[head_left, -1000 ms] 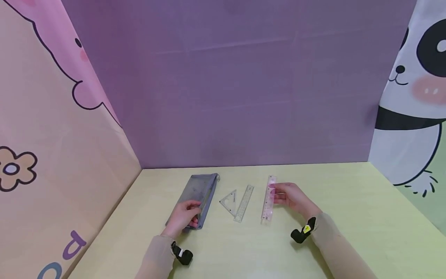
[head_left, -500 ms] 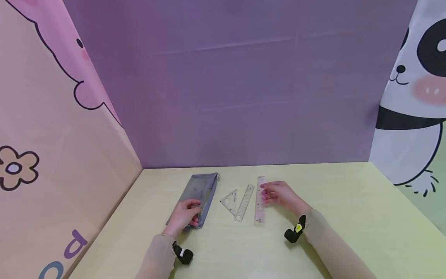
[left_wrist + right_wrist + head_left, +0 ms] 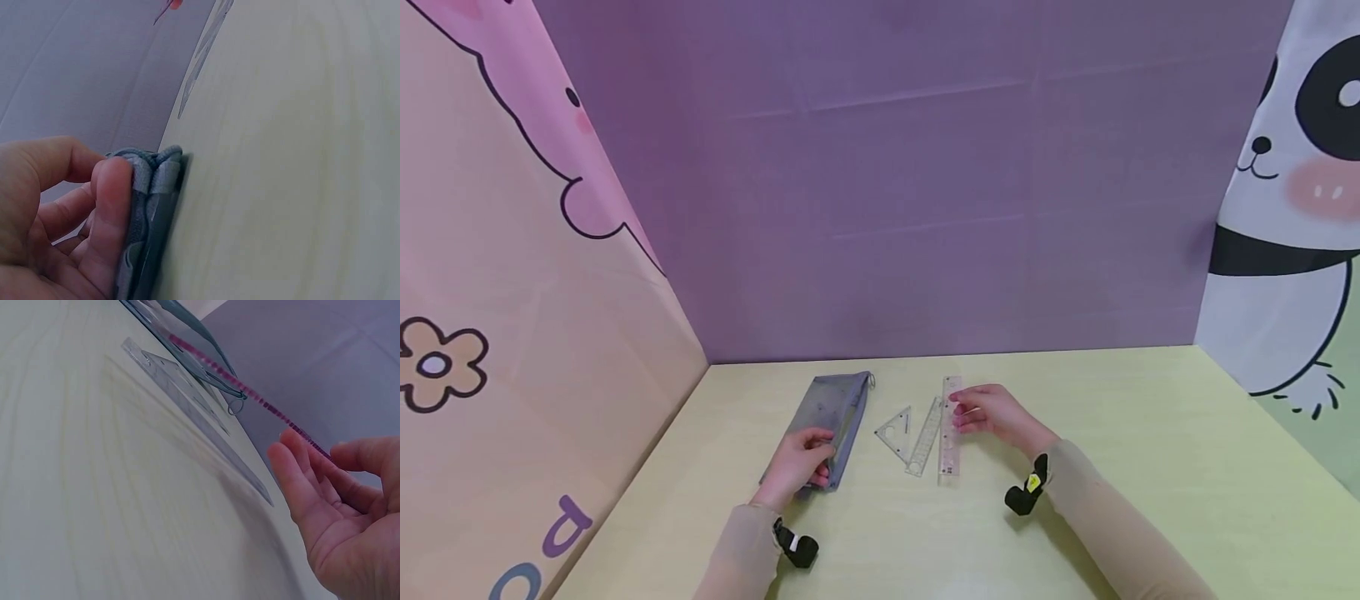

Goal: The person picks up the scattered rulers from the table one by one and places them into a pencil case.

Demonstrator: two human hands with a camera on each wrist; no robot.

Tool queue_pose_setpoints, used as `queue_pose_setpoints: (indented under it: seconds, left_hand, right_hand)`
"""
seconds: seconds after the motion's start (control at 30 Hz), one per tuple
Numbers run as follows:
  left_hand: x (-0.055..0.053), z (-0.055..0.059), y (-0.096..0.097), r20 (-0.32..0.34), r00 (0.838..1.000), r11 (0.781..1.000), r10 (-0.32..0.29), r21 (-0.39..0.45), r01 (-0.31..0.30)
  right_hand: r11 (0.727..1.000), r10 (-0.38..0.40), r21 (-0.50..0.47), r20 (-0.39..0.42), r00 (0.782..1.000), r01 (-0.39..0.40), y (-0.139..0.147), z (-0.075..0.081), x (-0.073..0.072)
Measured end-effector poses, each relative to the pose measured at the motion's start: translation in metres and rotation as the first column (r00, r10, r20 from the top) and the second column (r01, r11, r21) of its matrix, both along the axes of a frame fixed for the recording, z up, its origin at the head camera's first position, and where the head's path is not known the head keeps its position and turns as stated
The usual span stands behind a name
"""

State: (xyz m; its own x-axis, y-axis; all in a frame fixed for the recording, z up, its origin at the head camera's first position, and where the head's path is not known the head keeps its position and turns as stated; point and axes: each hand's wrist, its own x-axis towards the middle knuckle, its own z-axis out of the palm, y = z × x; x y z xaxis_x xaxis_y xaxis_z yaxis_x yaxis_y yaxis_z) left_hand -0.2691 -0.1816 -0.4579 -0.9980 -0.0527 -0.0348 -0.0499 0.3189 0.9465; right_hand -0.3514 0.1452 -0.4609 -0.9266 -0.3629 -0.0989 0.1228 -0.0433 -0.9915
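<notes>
My right hand (image 3: 1000,417) pinches a translucent pink ruler (image 3: 950,454) by its right long edge, toward the far end. In the right wrist view the ruler (image 3: 256,400) appears edge-on, raised over the table. My left hand (image 3: 793,468) grips the near right edge of a grey-blue zip pencil case (image 3: 833,396) that lies on the table. Its thumb and fingers close on the zipped edge (image 3: 164,178) in the left wrist view. Between the hands lie a clear set square (image 3: 895,433) and a clear ruler (image 3: 922,446), their lower ends close together; the pink ruler overlaps the clear one's upper end.
The pale wooden table (image 3: 925,542) meets a purple backdrop (image 3: 880,208) behind the case. Printed cloth walls, one with a panda (image 3: 1300,192), stand at both sides. A small black camera is strapped to each wrist.
My right hand has moved left with the pink ruler, from well right of the clear ruler to right beside it. The left hand keeps its grip on the pencil case.
</notes>
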Motion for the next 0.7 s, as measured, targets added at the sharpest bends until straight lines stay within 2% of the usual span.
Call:
queue_pose_setpoints:
  seconds: [0.23,0.7]
  left_hand:
    - [-0.001,-0.001,0.000,-0.007,1.000,1.000,-0.008,-0.003,0.008]
    - [0.001,0.002,0.000,-0.010,1.000,1.000,-0.011,-0.017,0.010]
  right_hand:
    - [1.000,0.005,-0.019,-0.007,1.000,-0.005,-0.005,-0.005,-0.005]
    - [0.999,-0.005,-0.054,0.035,0.999,0.007,-0.024,-0.006,-0.011]
